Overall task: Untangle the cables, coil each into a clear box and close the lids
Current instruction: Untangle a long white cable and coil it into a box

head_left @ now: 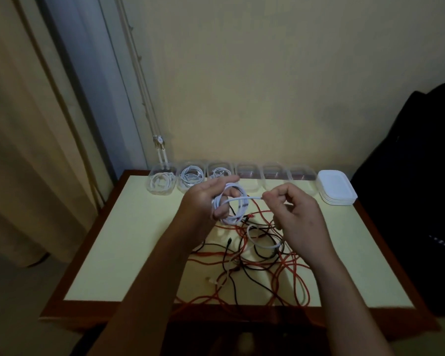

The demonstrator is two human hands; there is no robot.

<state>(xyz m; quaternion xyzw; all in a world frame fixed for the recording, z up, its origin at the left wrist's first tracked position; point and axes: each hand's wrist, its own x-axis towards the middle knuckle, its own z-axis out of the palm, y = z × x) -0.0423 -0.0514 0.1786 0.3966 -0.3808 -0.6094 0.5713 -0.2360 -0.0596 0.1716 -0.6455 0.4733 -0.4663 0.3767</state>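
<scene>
1. My left hand (pixel 203 204) holds a white cable (pixel 233 209) wound into a coil. The loops pass around my fingers, and my thumb presses on them from below.
2. My right hand (pixel 292 214) pinches the free end of that cable between thumb and forefinger, just to the right of the coil. The short stretch between coil and pinch runs roughly level.
3. My hands are apart, joined only by the cable, and both hang above the back half of the table (pixel 108 253).
4. A tangle (pixel 254 263) of red and black cables lies on the table under my hands and spreads to the front edge. A second white cable (pixel 263 244) curves through the tangle.
5. Six clear boxes (pixel 192 177) stand in a row along the back edge. The three on the left each hold coiled white cable. The three on the right show a reddish tint inside, and I cannot tell what it is.
6. A stack of white lids (pixel 337 188) sits at the right end of the row, just beside the last box.
7. A curtain (pixel 16 150) hangs to the left of the table, and a dark cloth (pixel 416 176) hangs to the right.
</scene>
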